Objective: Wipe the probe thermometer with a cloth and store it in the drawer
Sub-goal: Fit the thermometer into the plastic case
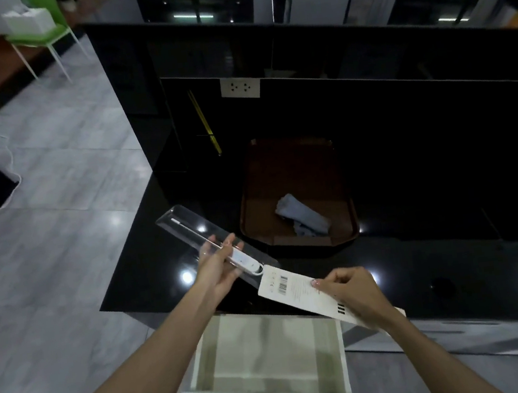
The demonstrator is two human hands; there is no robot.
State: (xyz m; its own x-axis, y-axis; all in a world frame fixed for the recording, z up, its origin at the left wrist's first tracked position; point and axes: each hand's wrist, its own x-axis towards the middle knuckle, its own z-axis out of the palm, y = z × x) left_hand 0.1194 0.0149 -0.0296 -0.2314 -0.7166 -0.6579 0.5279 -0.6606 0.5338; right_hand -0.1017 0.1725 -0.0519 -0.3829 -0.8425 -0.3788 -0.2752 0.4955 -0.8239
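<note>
The white probe thermometer lies inside a long clear plastic case held slanted above the black counter. My left hand grips the case around its middle. My right hand pinches a white card with a barcode that sticks out of the case's near end. A crumpled grey cloth lies in a brown tray further back on the counter. Below my hands a white drawer stands pulled out, with nothing visible inside it.
The glossy black counter ends at a left edge, with grey tiled floor beyond. A raised black back panel carries a wall socket. A yellow-black stick leans at the back. A green chair stands far left.
</note>
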